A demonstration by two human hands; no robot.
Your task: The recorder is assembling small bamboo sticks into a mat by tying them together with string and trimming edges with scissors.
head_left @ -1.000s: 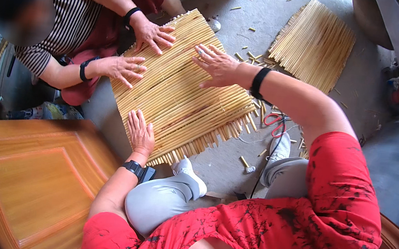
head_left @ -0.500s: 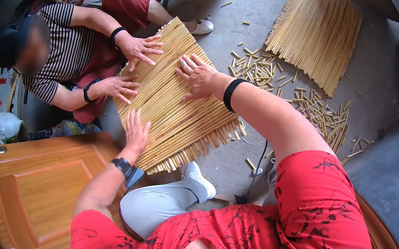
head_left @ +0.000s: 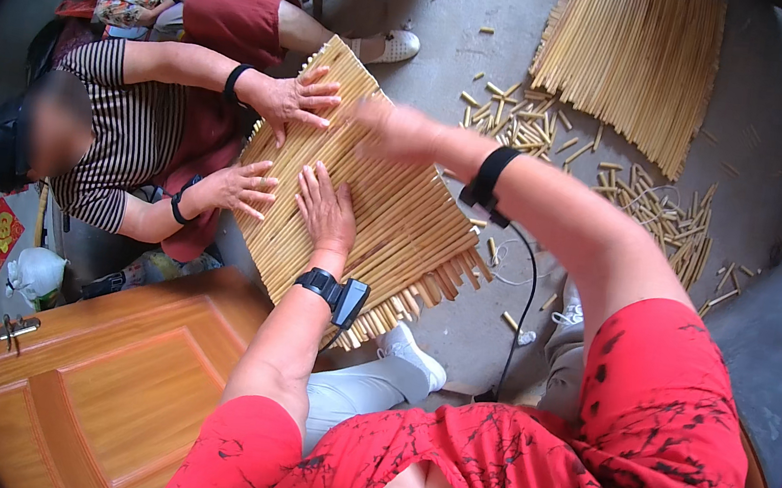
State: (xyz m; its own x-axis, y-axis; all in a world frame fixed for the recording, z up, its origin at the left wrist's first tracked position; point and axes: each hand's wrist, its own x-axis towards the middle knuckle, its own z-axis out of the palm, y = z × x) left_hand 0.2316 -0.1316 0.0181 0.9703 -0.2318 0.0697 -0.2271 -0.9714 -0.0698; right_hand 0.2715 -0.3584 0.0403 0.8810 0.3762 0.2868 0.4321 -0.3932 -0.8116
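Observation:
A mat of thin yellow-brown sticks point(head_left: 395, 217) lies slantwise in front of me, its near right edge ragged with uneven stick ends. My left hand point(head_left: 328, 211) rests flat on the middle of it, fingers stretched out and holding nothing. Over the upper right part of the mat, my right hand point(head_left: 396, 133) is smeared by motion, so its fingers cannot be made out. Across from me, a co-worker in a striped shirt has one hand point(head_left: 299, 104) spread on the far part of the mat and the other hand point(head_left: 236, 188) on its left edge.
A larger stick mat point(head_left: 632, 63) lies on the floor at the far right. Short cut stick pieces point(head_left: 652, 214) are scattered nearby. A wooden door panel point(head_left: 125, 387) is at the lower left, a white bag point(head_left: 36, 274) beyond it. A black cable point(head_left: 530, 307) hangs from my right wrist.
My left hand has moved from the mat's near left edge up to its middle. My right hand has shifted slightly and now blurs. The co-worker's far hand has slid right.

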